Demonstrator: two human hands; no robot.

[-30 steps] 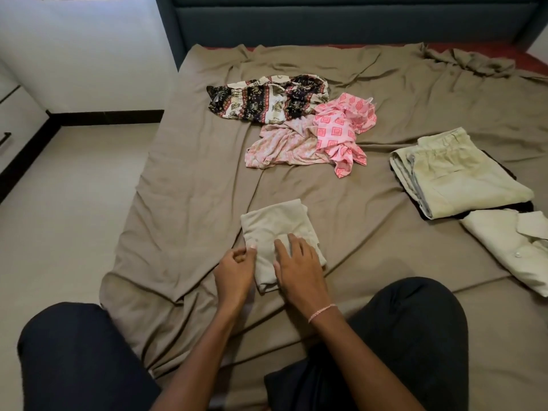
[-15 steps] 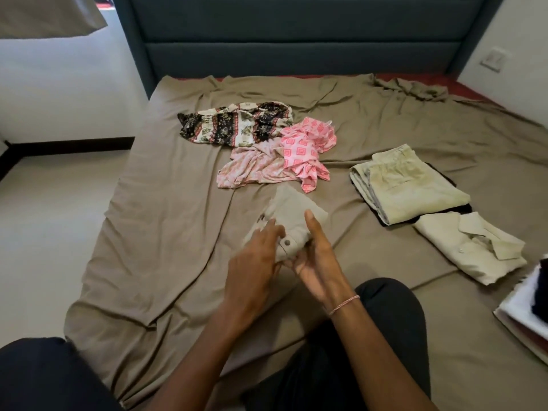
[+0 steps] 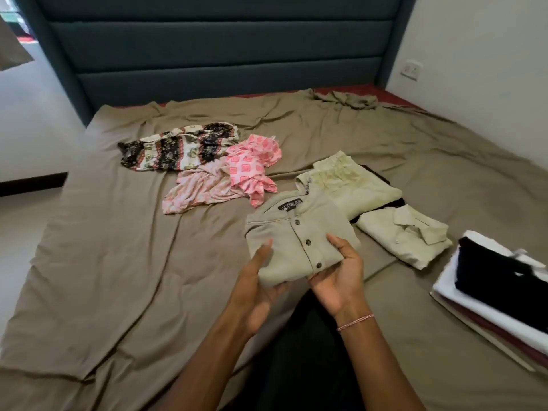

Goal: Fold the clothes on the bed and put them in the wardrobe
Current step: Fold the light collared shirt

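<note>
A second ago the folded beige shirt (image 3: 299,247) lay flat on the bed sheet (image 3: 118,262) under my palms. Now it is up off the sheet, button placket and collar label facing me, and it has shifted to my right, so it hangs in front of the folded pale trousers (image 3: 355,185).

My left hand (image 3: 258,280) holds the shirt's lower left edge, thumb on top and fingers curled beneath. My right hand (image 3: 338,277) grasps the lower right corner the same way, thumb pressed near the placket. Both hands are closed on the cloth; neither is free.

I judge this to be the end of folding this one piece and the start of setting it aside. The trousers, the folded pale shirt (image 3: 406,232) beside them and the stack of dark and white clothes (image 3: 498,277) at my far right are already done. The patterned garment (image 3: 178,149) and the pink clothes (image 3: 252,164) are crumpled and unfolded, further up the bed. The wardrobe is not in view.

The next move calls for keeping the bundle level, so that the folds do not slide open, and lowering it squarely onto or beside a finished piece. I should release with both hands together. If one thumb lets go first, the soft cloth will probably droop and the fold will come undone.
</note>
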